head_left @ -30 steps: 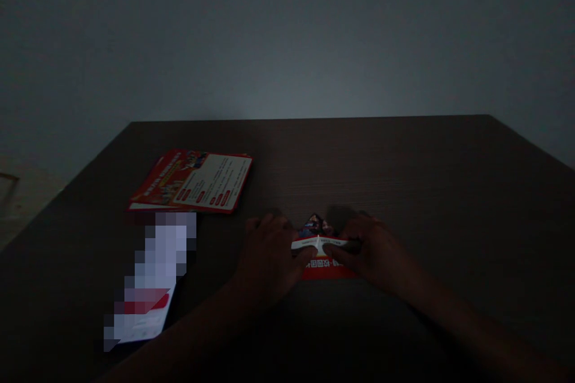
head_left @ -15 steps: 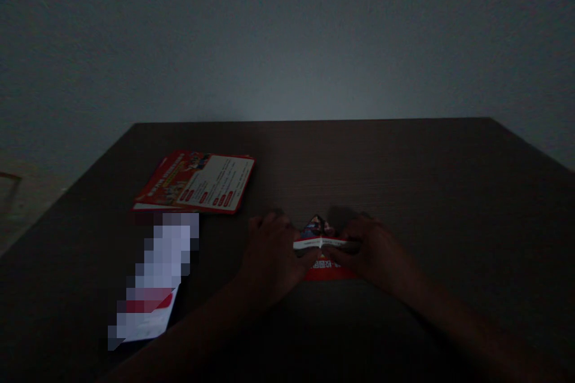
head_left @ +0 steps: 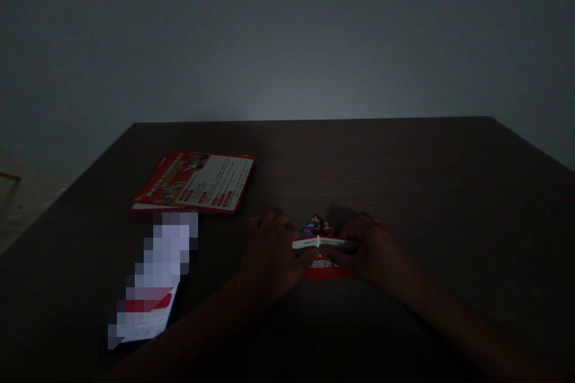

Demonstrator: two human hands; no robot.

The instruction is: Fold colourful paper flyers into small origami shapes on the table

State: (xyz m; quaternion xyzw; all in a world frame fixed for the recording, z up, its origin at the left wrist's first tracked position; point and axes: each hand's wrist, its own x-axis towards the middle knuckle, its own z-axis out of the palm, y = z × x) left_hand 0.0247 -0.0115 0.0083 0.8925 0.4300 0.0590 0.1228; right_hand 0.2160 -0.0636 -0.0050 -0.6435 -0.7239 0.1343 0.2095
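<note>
A partly folded printed paper [head_left: 330, 274] lies on the dark table between my hands. It has a pointed top, a raised white strip across its middle and a red lower band with white print. My left hand [head_left: 272, 251] grips its left side, thumb pressed near the centre crease. From the other side my right hand [head_left: 375, 254] holds it, the thumb reaching toward the same crease. The fingers of both hands curl behind the paper and are partly hidden in the dim light.
A stack of red and white printed leaflets [head_left: 197, 182] lies at the left of the table [head_left: 359, 155]. Nearer me, beside my left forearm, is a phone with a lit screen [head_left: 148, 317], mostly pixelated. A pale wall [head_left: 314, 42] stands behind the table.
Both hands keep their hold on the folded paper with almost no movement. The view has shifted very slightly.
</note>
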